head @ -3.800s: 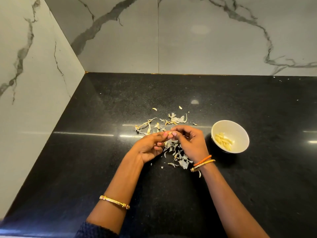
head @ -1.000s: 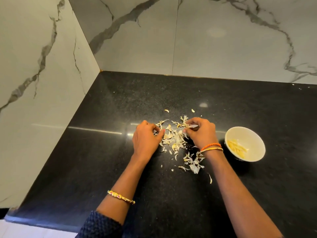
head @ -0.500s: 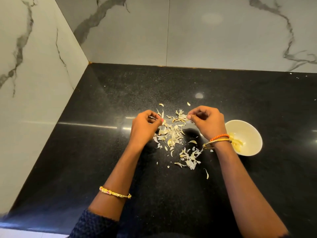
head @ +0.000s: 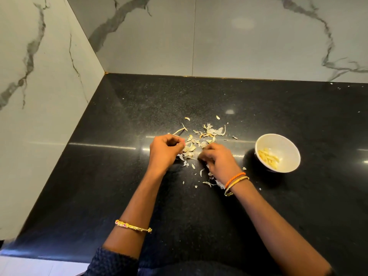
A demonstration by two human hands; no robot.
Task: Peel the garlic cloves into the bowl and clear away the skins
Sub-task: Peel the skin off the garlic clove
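Note:
Papery garlic skins point(head: 209, 132) lie scattered on the black counter point(head: 119, 176). My left hand point(head: 164, 152) is at the pile's left edge, its fingers curled and its fingertips pinching skins. My right hand point(head: 218, 159), slightly blurred, is curled down over the skins at the pile's right side, and more skins point(head: 208, 183) show beside its wrist. To the right stands a small white bowl point(head: 286, 141) holding several peeled yellow garlic cloves point(head: 268, 160). No unpeeled clove is visible.
Marble walls point(head: 239, 46) meet in a corner at the back left of the counter. A few stray skin bits point(head: 187, 118) lie beyond the main pile. The counter's front edge runs along the bottom left.
Both hands have come closer together and lower over the pile, the right one sweeping left and toward me across the skins. The bowl has not moved.

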